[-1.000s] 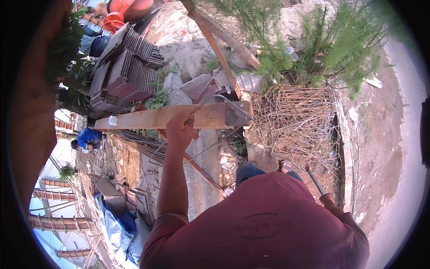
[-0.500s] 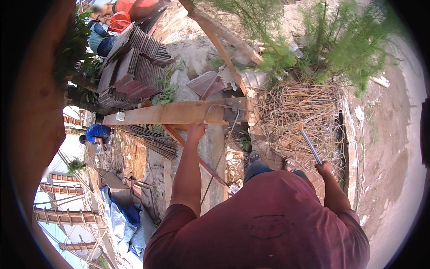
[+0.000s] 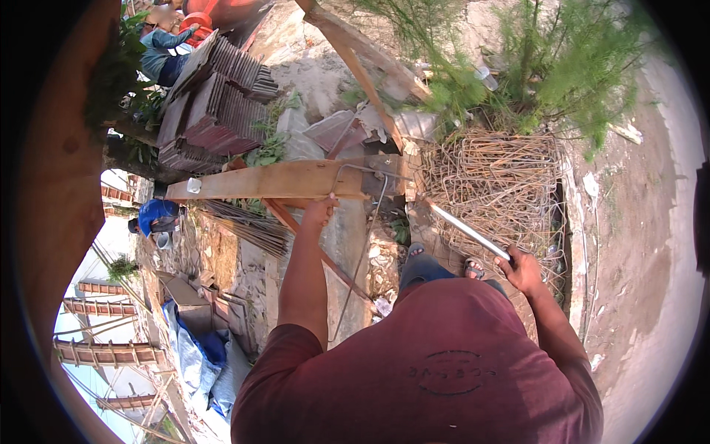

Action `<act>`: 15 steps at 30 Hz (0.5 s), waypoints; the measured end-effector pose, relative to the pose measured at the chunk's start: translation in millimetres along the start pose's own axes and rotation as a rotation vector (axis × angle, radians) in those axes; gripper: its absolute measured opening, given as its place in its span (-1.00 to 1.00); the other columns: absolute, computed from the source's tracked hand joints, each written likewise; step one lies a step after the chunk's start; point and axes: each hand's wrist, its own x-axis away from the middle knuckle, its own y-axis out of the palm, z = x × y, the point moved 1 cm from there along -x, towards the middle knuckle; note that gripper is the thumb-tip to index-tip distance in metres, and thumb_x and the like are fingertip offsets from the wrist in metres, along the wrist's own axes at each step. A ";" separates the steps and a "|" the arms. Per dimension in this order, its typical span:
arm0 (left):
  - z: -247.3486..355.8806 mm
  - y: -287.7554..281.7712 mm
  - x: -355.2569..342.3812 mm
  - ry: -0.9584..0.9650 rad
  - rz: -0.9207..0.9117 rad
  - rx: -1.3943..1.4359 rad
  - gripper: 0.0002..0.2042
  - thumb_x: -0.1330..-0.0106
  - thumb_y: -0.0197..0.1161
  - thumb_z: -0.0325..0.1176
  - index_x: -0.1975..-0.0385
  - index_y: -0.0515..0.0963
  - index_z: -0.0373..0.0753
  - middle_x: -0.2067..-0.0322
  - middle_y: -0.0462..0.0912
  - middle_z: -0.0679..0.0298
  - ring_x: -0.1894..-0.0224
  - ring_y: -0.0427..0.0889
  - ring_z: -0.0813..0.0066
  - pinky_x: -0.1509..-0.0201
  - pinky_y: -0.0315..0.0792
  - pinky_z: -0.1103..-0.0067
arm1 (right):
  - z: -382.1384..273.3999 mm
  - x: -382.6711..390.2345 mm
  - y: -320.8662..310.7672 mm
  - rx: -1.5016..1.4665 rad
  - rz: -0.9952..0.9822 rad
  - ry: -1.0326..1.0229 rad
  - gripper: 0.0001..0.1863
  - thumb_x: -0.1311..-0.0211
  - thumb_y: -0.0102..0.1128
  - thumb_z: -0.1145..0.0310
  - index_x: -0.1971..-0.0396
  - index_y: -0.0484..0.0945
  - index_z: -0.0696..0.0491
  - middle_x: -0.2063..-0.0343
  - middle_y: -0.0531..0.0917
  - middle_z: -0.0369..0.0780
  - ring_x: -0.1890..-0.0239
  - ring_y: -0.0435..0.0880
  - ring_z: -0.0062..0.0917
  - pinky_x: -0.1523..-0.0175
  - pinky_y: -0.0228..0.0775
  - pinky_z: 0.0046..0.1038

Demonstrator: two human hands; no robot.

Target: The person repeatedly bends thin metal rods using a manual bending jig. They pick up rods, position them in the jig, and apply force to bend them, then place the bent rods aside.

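My left hand (image 3: 320, 212) is closed at the near edge of a wooden plank (image 3: 259, 182), gripping a thin bent steel rod (image 3: 356, 274). The rod loops over the plank, passes its right end, and hangs down toward my left side. In my closed right hand (image 3: 523, 271) is a silver metal pipe (image 3: 473, 232). Its far, rust-coloured end points up and left, close to the plank's right end, where some metal pieces (image 3: 386, 164) are fixed. I cannot tell whether the pipe touches the rod.
A pile of bent rusty rebar (image 3: 503, 174) lies on the right, with a feathery green plant (image 3: 547, 66) beyond it. Straight rods (image 3: 248, 228) lie below the plank. Stacked roof tiles (image 3: 222, 111) stand at far left. Two people (image 3: 155, 216) are at left, farther off.
My right hand has moved up and slightly left, swinging the pipe's far end leftward toward the plank. My left hand stays on the rod.
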 end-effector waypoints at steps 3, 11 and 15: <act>3.0 1.4 1.7 -0.010 -0.019 0.018 -0.62 -0.23 0.20 -0.01 0.51 0.56 -0.27 0.76 0.27 0.46 0.80 0.10 0.68 0.74 -0.02 0.67 | -38.2 -3.2 -33.5 0.107 -0.003 -0.064 -0.57 -0.21 0.04 -0.07 0.32 0.43 0.05 0.66 0.55 -0.03 0.51 0.57 -0.06 0.40 0.37 -0.15; 3.4 2.2 -1.2 0.038 0.071 -0.066 -0.65 -0.20 0.25 -0.05 0.51 0.59 -0.28 0.79 0.28 0.45 0.80 0.15 0.68 0.74 0.02 0.66 | -94.5 -21.4 -28.2 0.081 -0.001 -0.152 -0.61 -0.21 0.06 -0.04 0.30 0.43 0.02 0.56 0.60 -0.05 0.45 0.59 -0.08 0.38 0.40 -0.14; -0.8 5.3 -1.0 0.124 0.154 -0.097 -0.66 -0.19 0.25 -0.07 0.53 0.60 -0.28 0.80 0.26 0.46 0.81 0.15 0.68 0.75 0.01 0.65 | -89.9 -26.8 -22.2 0.030 -0.005 -0.157 -0.61 -0.21 0.07 -0.03 0.27 0.43 0.03 0.64 0.58 -0.05 0.50 0.58 -0.05 0.40 0.39 -0.13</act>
